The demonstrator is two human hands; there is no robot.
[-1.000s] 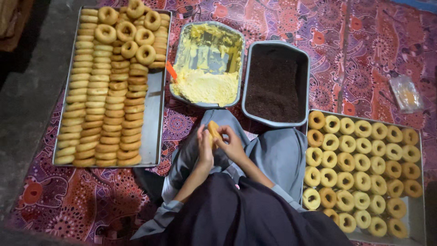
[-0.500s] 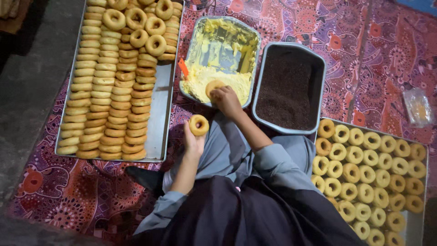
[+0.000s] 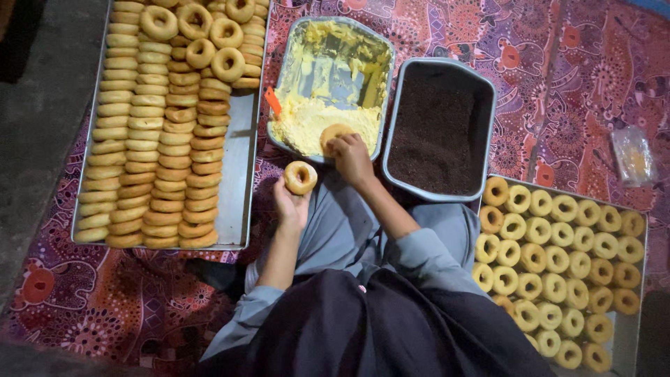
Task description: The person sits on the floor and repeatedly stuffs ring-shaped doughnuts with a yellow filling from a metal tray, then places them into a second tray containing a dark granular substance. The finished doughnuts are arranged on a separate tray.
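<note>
My left hand [image 3: 291, 207] holds up a ring-shaped doughnut half [image 3: 300, 177], cut side facing me, just below the cream tray. My right hand [image 3: 352, 158] presses a second doughnut half [image 3: 333, 134] face down into the yellow cream [image 3: 310, 123] at the near end of a metal tray [image 3: 388, 80]. Both hands sit in front of my lap, on grey and black clothing.
A long metal tray [image 3: 241, 174] at left carries rows of stacked plain doughnuts. A grey tub [image 3: 440, 126] of dark brown sprinkles stands right of the cream. At lower right a tray [image 3: 628, 328] holds several cream-topped rings. A small plastic bag [image 3: 631, 155] lies on the patterned mat.
A second ago both hands held one doughnut together over my lap. They have since split apart: the right hand reached forward into the cream, the left stays holding the other half.
</note>
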